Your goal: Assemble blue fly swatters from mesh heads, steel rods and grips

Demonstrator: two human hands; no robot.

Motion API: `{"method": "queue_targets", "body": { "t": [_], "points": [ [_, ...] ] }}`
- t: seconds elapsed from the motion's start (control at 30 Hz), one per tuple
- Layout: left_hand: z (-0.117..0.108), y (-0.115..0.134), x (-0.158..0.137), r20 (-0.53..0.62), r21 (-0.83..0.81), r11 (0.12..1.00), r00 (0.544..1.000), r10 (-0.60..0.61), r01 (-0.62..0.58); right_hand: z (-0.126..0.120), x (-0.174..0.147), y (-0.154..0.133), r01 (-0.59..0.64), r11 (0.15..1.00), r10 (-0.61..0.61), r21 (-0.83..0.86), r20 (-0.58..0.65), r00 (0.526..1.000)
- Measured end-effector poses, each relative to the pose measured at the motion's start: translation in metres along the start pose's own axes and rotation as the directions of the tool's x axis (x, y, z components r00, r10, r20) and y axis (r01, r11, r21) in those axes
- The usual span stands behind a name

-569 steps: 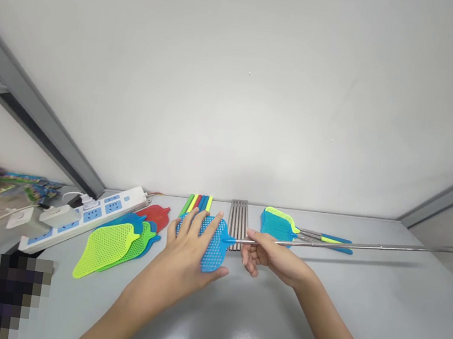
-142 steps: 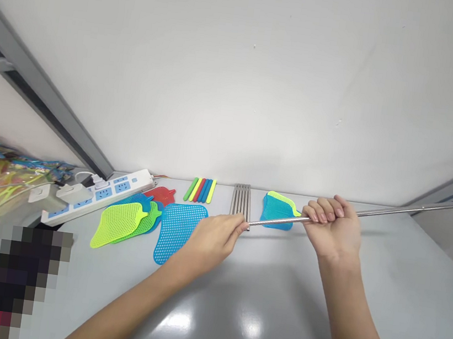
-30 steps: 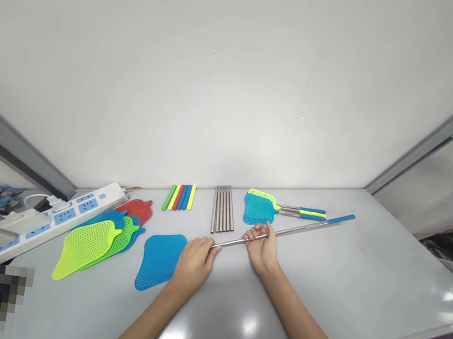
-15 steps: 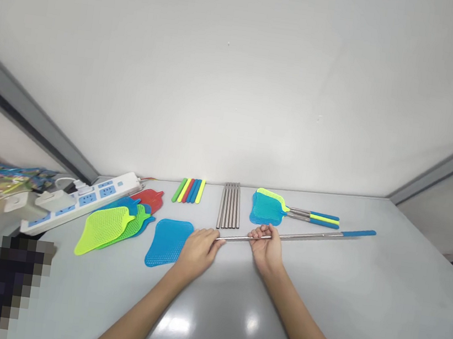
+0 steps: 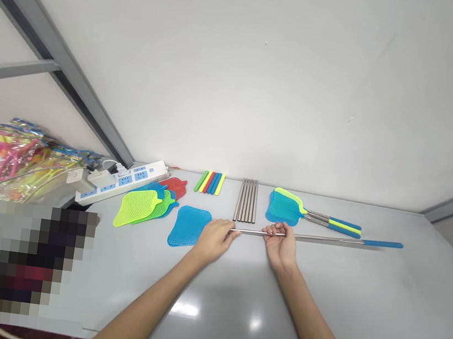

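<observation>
A blue flyswatter head point(image 5: 190, 227) lies face down or up, I cannot tell which, left of my left hand point(image 5: 215, 240). That hand is closed over the spot where the head's neck meets a thin metal rod, hiding the joint. My right hand point(image 5: 280, 246), palm turned up, has its fingers curled around the extended telescopic rod point(image 5: 317, 237). At the far right end the rod carries a blue handle point(image 5: 383, 244). Just beyond my right hand lie several assembled flyswatters point(image 5: 284, 207) with yellow and blue heads.
Several metal rods point(image 5: 246, 201) stand in a row at the back, beside coloured handle grips point(image 5: 209, 183). Loose swatter heads point(image 5: 137, 208) overlap on the left, near a white power strip point(image 5: 125, 181). Bagged items point(image 5: 15, 158) are piled at far left, above a pixelated patch point(image 5: 36, 261).
The camera view has turned left, so everything sits further right or higher in the picture. The rod now lies more level. Both hands keep their grips.
</observation>
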State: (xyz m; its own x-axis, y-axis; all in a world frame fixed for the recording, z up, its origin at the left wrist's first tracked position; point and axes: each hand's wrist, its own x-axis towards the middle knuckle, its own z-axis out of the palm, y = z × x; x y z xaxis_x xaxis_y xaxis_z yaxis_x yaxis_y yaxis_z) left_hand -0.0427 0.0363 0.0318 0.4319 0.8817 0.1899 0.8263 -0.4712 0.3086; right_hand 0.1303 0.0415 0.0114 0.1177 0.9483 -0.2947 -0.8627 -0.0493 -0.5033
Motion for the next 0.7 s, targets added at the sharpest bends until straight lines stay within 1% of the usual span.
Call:
{"method": "queue_targets", "body": {
  "t": [0.13,0.23,0.47,0.7],
  "points": [
    [0.001,0.003,-0.001,-0.028,0.031,0.999,0.999,0.019,-0.018,-0.002,-0.001,-0.003,-0.031,0.999,0.030,0.036,0.022,0.999],
    [0.006,0.006,-0.001,-0.055,0.057,0.998,0.998,0.008,-0.005,-0.002,-0.001,-0.005,-0.047,0.998,0.046,0.042,0.024,0.999],
    [0.016,0.007,-0.002,-0.180,0.112,0.987,0.979,-0.092,0.114,-0.002,-0.002,-0.001,-0.061,0.997,0.063,-0.040,0.046,0.997],
    [0.015,0.006,-0.003,-0.247,0.125,0.983,0.964,-0.100,0.134,-0.002,-0.004,-0.004,-0.104,0.981,0.124,-0.163,0.114,0.986]
  ]
}}
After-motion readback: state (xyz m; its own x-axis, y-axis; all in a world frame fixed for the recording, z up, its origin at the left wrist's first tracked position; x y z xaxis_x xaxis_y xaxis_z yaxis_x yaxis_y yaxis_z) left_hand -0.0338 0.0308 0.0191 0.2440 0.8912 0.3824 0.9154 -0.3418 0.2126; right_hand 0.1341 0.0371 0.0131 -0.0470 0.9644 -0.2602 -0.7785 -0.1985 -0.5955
